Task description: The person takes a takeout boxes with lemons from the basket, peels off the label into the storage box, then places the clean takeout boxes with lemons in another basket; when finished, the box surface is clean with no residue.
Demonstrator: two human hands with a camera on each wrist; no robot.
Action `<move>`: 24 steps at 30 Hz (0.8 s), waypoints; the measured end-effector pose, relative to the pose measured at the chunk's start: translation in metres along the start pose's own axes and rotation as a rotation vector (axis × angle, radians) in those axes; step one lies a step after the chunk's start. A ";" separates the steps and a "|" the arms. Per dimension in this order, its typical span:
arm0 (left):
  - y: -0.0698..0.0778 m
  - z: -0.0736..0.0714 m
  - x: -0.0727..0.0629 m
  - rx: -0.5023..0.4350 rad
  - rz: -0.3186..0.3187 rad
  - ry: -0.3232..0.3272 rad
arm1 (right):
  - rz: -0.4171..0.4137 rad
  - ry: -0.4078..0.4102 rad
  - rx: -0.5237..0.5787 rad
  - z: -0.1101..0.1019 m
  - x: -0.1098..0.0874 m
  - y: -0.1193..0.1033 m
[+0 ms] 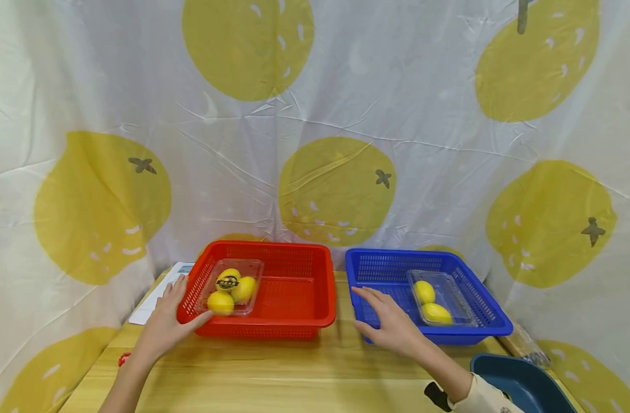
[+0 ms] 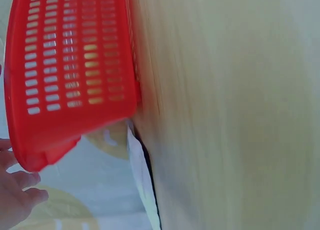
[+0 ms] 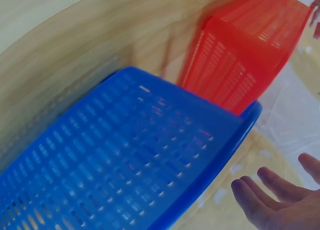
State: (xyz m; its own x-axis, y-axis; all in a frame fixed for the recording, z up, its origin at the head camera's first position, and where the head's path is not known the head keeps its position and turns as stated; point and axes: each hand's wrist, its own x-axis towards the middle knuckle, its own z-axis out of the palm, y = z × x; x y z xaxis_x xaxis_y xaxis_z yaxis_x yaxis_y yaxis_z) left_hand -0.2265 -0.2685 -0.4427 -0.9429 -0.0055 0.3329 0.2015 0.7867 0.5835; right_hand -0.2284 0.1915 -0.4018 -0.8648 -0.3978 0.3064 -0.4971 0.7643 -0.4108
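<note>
My left hand [image 1: 166,323] is at the left end of the red basket [image 1: 299,316], fingers spread near its rim and holding nothing. Inside that basket, a clear plastic box [image 1: 254,269] with a dark label holds three lemons [image 1: 244,289]. Over the near left corner of the blue basket [image 1: 382,259] is my right hand [image 1: 389,326], thumb and fingers apart with nothing between them. Another clear box [image 1: 456,295] lies in the blue basket, with two lemons [image 1: 436,314] in it. The right wrist view shows the fingers just outside the blue rim.
A dark teal bin [image 1: 521,381] stands at the front right, beside a clear-wrapped item [image 1: 526,344]. White paper [image 1: 157,298] lies left of the red basket, and a small red object [image 1: 124,359] lies on the wooden table [image 1: 273,373]. A lemon-print curtain [image 1: 335,86] closes off the back.
</note>
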 end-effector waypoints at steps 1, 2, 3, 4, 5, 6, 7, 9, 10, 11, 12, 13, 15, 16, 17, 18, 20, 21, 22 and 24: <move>-0.004 -0.001 0.001 0.002 -0.008 -0.002 | -0.007 -0.001 0.002 0.001 0.000 -0.001; -0.007 -0.002 0.001 0.004 -0.015 -0.009 | -0.012 -0.003 0.005 0.002 0.001 -0.002; -0.010 -0.003 0.002 0.001 -0.029 -0.018 | -0.014 -0.007 0.006 0.002 0.001 -0.004; -0.012 -0.004 0.002 -0.005 -0.046 -0.030 | -0.016 -0.013 0.006 0.002 0.001 -0.005; -0.014 -0.005 0.002 -0.015 -0.063 -0.043 | -0.017 -0.017 0.007 0.002 0.001 -0.006; -0.016 -0.005 0.002 -0.029 -0.077 -0.059 | -0.015 -0.024 0.009 0.003 0.002 -0.007; -0.017 -0.005 0.002 -0.043 -0.088 -0.072 | -0.012 -0.029 0.010 0.002 0.003 -0.009; -0.018 -0.005 0.002 -0.074 -0.104 -0.096 | -0.011 -0.036 0.005 0.002 0.005 -0.012; -0.019 -0.005 0.002 -0.082 -0.109 -0.104 | -0.014 -0.040 0.003 0.002 0.006 -0.013; -0.020 -0.004 0.002 -0.089 -0.108 -0.111 | -0.017 -0.044 0.002 0.002 0.008 -0.015; -0.020 -0.004 0.002 -0.096 -0.104 -0.116 | -0.021 -0.048 0.004 0.002 0.010 -0.016; -0.021 -0.004 0.003 -0.101 -0.102 -0.118 | -0.023 -0.053 0.005 0.002 0.011 -0.018; -0.022 -0.003 0.003 -0.115 -0.096 -0.120 | -0.019 -0.068 0.011 0.002 0.015 -0.021; -0.023 -0.003 0.003 -0.123 -0.091 -0.121 | -0.013 -0.080 0.018 0.002 0.016 -0.023; -0.023 -0.002 0.003 -0.130 -0.089 -0.123 | -0.011 -0.090 0.023 0.002 0.018 -0.025; -0.024 -0.002 0.003 -0.137 -0.087 -0.124 | -0.008 -0.101 0.034 0.002 0.020 -0.026; -0.025 -0.002 0.003 -0.146 -0.090 -0.127 | -0.005 -0.122 0.048 0.003 0.024 -0.029; -0.026 -0.001 0.003 -0.147 -0.092 -0.130 | -0.010 -0.133 0.057 0.004 0.026 -0.030; -0.026 -0.001 0.003 -0.148 -0.096 -0.133 | -0.018 -0.141 0.061 0.005 0.029 -0.030; -0.027 -0.002 0.003 -0.150 -0.099 -0.137 | -0.039 -0.159 0.074 0.005 0.034 -0.033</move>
State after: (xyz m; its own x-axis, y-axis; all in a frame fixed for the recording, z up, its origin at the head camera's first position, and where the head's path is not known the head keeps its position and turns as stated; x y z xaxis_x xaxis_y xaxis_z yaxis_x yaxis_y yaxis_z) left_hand -0.2346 -0.2908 -0.4562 -0.9852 0.0134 0.1709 0.1334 0.6859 0.7153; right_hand -0.2422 0.1501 -0.3825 -0.8421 -0.5061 0.1864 -0.5294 0.7096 -0.4650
